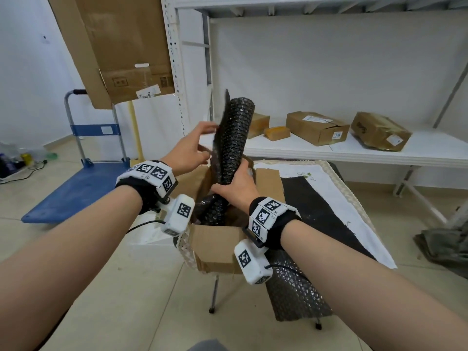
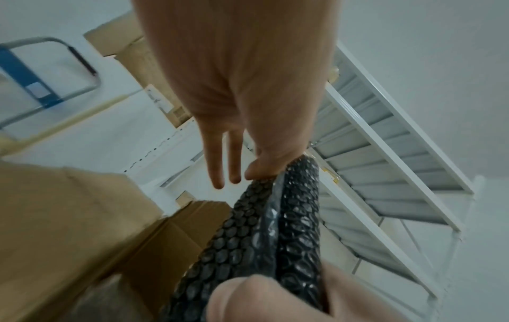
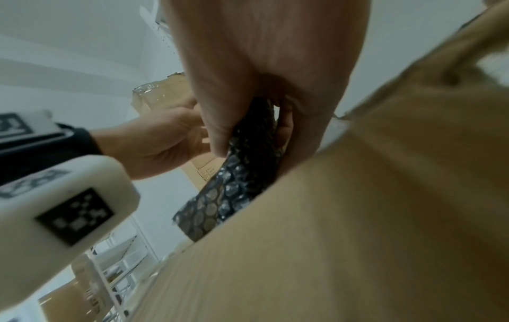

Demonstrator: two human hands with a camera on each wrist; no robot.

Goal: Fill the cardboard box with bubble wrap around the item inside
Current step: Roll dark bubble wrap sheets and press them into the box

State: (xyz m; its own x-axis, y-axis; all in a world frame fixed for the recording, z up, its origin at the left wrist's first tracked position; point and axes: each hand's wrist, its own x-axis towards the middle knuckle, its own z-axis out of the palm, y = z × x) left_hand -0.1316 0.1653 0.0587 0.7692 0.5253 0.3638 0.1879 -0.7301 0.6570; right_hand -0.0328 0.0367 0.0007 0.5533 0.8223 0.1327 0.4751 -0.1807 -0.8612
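An open cardboard box [image 1: 215, 245] stands on a small table, with dark bubble wrap [image 1: 211, 211] bunched inside; the item in it is hidden. Above the box a black bubble wrap sheet [image 1: 234, 138], partly rolled, stands upright. My left hand [image 1: 211, 140] pinches its loose left edge; in the left wrist view the left hand [image 2: 264, 172] pinches the sheet [image 2: 261, 228] while two fingers stay straight. My right hand [image 1: 234, 182] grips the sheet's lower part just over the box. In the right wrist view the right hand [image 3: 250, 139] is curled round the wrap [image 3: 228, 189] beside a box flap [image 3: 358, 217].
Another bubble wrap piece [image 1: 293, 295] hangs off the table's near edge, on a white cloth [image 1: 326, 183] with a black mat. A white shelf [image 1: 367, 150] behind holds several parcels. A blue trolley [image 1: 76, 188] stands left, and flattened cardboard [image 1: 121, 46] leans above it.
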